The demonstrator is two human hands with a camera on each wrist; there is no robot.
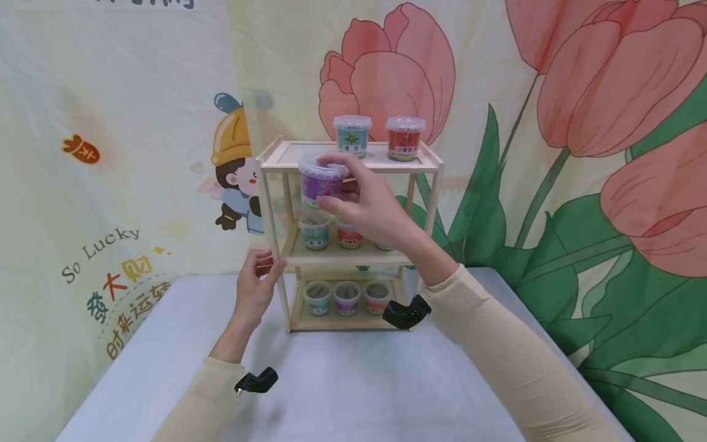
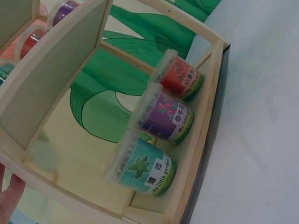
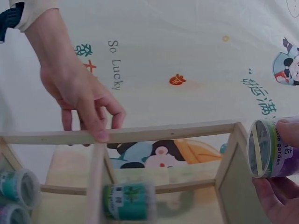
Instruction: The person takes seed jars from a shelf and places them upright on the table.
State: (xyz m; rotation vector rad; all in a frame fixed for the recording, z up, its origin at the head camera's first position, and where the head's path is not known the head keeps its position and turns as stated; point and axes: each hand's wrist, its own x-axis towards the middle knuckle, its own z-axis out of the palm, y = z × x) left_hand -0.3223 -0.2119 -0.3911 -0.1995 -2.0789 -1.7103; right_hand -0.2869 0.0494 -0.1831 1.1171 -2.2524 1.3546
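Note:
My right hand grips a small purple plastic cup with a clear lid between thumb and fingers. It holds the cup in front of the left part of the top tier of a wooden three-tier rack. In the right wrist view, the cup's base faces the camera. My left hand holds the rack's left front post near the middle tier, thumb in front and fingers bent behind. On the top tier stand a teal cup and a red cup.
The middle tier carries a teal cup, a red cup and another cup mostly behind my right forearm. Teal, purple and red cups line the bottom tier. The white table meets a printed cloth backdrop.

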